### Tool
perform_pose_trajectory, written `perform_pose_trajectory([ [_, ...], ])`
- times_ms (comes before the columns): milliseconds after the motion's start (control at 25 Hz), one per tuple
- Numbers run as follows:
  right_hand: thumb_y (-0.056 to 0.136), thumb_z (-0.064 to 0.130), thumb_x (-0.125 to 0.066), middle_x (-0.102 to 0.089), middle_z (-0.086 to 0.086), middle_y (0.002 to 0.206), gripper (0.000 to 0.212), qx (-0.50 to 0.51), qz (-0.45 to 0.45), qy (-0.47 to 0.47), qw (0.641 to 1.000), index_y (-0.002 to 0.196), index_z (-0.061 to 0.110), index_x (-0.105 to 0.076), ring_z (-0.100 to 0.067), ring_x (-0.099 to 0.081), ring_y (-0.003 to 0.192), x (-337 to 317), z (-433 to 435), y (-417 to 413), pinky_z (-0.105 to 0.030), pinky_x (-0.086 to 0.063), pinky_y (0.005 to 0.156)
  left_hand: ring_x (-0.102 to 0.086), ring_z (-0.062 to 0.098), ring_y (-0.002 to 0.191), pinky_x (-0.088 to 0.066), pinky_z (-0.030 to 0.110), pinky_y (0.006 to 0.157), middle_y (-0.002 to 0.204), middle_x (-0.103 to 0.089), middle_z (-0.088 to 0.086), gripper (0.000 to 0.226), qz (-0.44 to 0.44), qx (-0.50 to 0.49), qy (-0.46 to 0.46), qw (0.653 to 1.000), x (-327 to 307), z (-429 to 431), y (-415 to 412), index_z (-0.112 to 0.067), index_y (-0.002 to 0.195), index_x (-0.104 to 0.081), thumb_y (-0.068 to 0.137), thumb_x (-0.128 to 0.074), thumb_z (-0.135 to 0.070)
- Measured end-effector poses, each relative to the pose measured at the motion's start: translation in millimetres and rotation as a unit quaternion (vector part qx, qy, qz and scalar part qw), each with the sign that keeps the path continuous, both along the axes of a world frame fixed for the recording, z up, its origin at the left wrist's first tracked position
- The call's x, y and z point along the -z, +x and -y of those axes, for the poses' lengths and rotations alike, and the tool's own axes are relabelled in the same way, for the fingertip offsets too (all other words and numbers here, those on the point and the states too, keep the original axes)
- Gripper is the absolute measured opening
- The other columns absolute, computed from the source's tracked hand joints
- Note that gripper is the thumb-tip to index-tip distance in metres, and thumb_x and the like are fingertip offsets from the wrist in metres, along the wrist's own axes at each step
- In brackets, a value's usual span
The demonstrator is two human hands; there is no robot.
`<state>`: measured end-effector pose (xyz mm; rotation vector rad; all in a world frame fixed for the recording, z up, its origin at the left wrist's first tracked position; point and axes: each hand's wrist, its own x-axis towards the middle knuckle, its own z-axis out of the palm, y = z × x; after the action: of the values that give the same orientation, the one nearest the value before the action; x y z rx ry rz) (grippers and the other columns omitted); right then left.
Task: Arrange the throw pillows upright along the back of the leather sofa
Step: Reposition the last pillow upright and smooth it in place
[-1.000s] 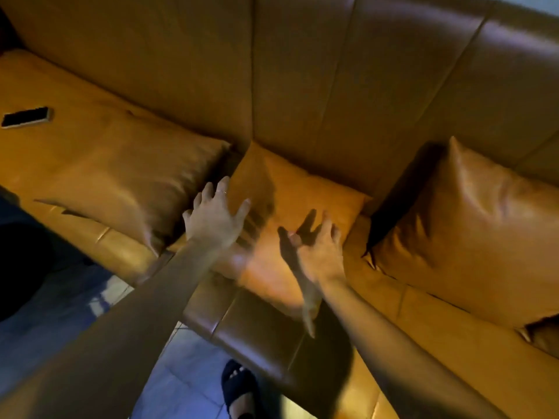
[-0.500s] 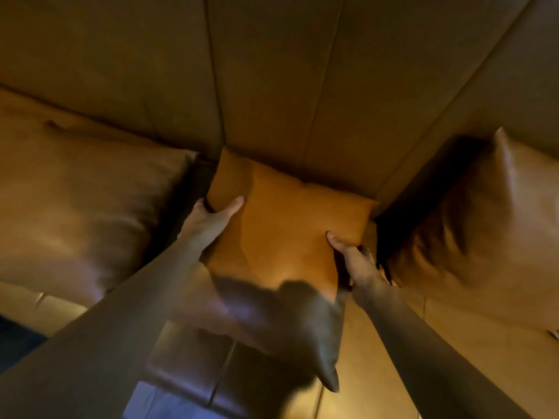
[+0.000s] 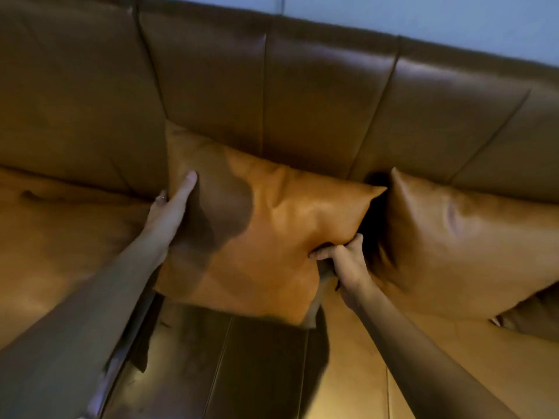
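Note:
A tan leather throw pillow [image 3: 281, 225] leans tilted against the brown backrest [image 3: 317, 95] of the leather sofa, in the middle of the view. My left hand [image 3: 172, 210] grips its left edge, thumb on the front face. My right hand [image 3: 344, 261] pinches its right edge low down. A second tan pillow [image 3: 459, 246] stands against the backrest just to the right, a dark gap between the two. A third pillow [image 3: 60, 237] lies flat on the seat at the left, partly under my left forearm.
The sofa seat [image 3: 248, 367] runs across the bottom, its seams pointing toward me. A pale wall [image 3: 423, 16] shows above the backrest at the top right. The corner of another cushion [image 3: 529, 319] peeks out low on the right.
Both hands went from open above the middle pillow to gripping its sides. The pillow has been raised off the seat toward the backrest, and my view has moved closer.

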<state>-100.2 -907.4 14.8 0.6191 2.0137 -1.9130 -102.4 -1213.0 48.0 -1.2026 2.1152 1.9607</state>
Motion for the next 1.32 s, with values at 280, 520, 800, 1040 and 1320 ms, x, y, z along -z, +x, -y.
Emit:
perform_pose_trajectory([
  [280,0.077,0.037,-0.084,-0.044,0.000,0.148,0.106,-0.045,0.005,-0.037,0.998,0.155,0.030,-0.014,-0.027,-0.048,0.132,-39.8,-5.7,-39.6,-0.047,-0.042,0.112,-0.040,0.036,0.136,-0.033,0.061,0.107,0.155,-0.039,0.003,0.130,-0.007,0.021,0.038,0.999,-29.5,-0.5,-37.0,-0.036,0.153,-0.027,0.043,-0.057,-0.098],
  [520,0.083,0.047,-0.077,-0.043,-0.003,0.153,0.095,-0.032,0.000,0.015,0.999,0.154,0.025,-0.018,-0.031,-0.046,0.136,-41.3,6.6,-49.1,-0.052,-0.042,0.112,-0.043,0.037,0.133,-0.044,0.062,0.100,0.150,-0.042,0.007,0.118,0.023,-0.009,-0.006,1.000,-28.2,-3.0,-57.9,-0.025,0.149,-0.030,0.053,-0.076,-0.078],
  [800,0.092,0.040,-0.069,-0.037,-0.012,0.157,0.089,-0.053,-0.014,0.090,0.994,0.156,0.015,-0.011,-0.035,-0.039,0.143,-37.9,18.0,-53.4,-0.050,-0.037,0.116,-0.040,0.037,0.136,-0.039,0.062,0.105,0.153,-0.039,0.008,0.107,0.042,0.044,-0.020,0.998,-21.7,1.3,-63.6,-0.024,0.152,-0.024,0.069,-0.066,-0.078],
  [1040,0.096,0.044,-0.061,-0.031,-0.017,0.158,0.087,-0.072,-0.066,0.318,0.943,0.158,0.008,-0.012,-0.040,-0.041,0.139,-59.0,36.0,-31.1,-0.047,-0.041,0.110,-0.054,0.038,0.119,-0.043,0.051,0.100,0.132,-0.058,0.013,0.069,0.055,0.113,-0.267,0.955,-33.4,-4.7,-27.8,-0.015,0.134,-0.050,0.087,-0.054,-0.066],
  [1320,0.098,0.047,-0.049,-0.026,-0.013,0.164,0.067,-0.227,-0.268,0.456,0.818,0.154,0.033,-0.015,-0.038,-0.030,0.147,-103.6,100.9,23.8,-0.059,-0.035,0.111,-0.030,0.034,0.145,-0.028,0.058,0.113,0.159,-0.034,0.014,0.059,-0.069,0.130,-0.523,0.840,-89.2,-9.5,64.3,-0.019,0.147,-0.043,0.096,-0.051,-0.048],
])
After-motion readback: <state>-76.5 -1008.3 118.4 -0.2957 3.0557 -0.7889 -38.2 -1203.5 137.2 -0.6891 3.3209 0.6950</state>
